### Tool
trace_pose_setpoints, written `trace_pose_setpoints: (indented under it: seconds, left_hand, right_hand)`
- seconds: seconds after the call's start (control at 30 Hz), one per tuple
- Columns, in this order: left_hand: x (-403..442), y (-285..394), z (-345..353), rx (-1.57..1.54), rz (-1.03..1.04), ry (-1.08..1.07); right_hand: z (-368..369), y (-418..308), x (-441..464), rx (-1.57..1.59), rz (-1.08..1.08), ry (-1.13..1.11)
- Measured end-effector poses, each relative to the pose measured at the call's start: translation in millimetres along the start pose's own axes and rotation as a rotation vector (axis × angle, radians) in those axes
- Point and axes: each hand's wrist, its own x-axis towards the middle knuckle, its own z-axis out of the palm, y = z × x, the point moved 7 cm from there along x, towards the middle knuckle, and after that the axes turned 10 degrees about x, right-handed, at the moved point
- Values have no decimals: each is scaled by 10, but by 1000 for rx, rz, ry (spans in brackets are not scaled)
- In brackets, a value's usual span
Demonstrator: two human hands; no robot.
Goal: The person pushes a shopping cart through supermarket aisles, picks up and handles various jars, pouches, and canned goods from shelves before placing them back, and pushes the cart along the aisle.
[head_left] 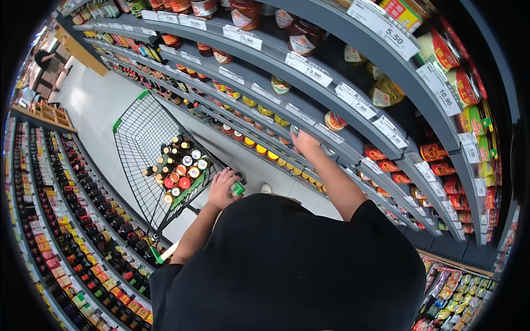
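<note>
My left hand (223, 188) is closed round the handle of a shopping cart, next to the handle's green end cap (237, 188). The wire shopping cart (144, 118) stands ahead and to the left. Inside it, several bottles and jars with dark, red and white caps (183, 170) are grouped near the handle end. My right hand (305, 143) is stretched out to the shelf on the right, its fingers bent around a small pale, silvery item (294, 130) whose kind I cannot make out. Nearby on that shelf are a jar with a red-and-white label (335, 121) and several yellow-lidded jars (265, 111).
Shelving with price tags (309, 68) curves along my right, holding jars and packets. Another shelf unit with dark bottles (99, 193) lines the left. Pale floor tiles (91, 91) run between them. A person (52, 63) is at the far upper left.
</note>
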Motion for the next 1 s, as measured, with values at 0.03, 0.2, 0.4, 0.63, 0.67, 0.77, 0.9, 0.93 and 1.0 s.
trace_pose_setpoints:
  seconds: [0.03, 0.2, 0.4, 0.63, 0.67, 0.77, 0.9, 0.93, 1.0]
  left_hand:
    - [-1, -27, -1, 11, -13, 11]
    - [-51, -77, 80, 3, 24, 39]
    - [-25, -114, 70, -39, 4, 34]
    - [37, -158, 93, -59, 11, 12]
    - [49, -170, 75, -58, -11, 6]
    - [68, -192, 46, -66, -16, 23]
    - [104, -199, -2, -47, -23, 9]
    - [113, -204, -5, -39, -26, 9]
    - [125, -218, 0, -37, -23, -7]
  right_hand:
    - [23, -49, 57, -1, -3, -34]
    - [68, 12, 93, -28, -57, 81]
    - [112, 69, 76, -5, 48, 62]
    - [38, 119, -101, 1, 68, 131]
    - [18, 97, -120, -84, -14, 235]
    - [53, 267, -286, 145, 42, 278]
    - [-3, 241, -632, 353, 127, 318]
    - [-113, 151, -752, 468, 56, 458]
    - [-41, 162, -885, 632, -124, 628]
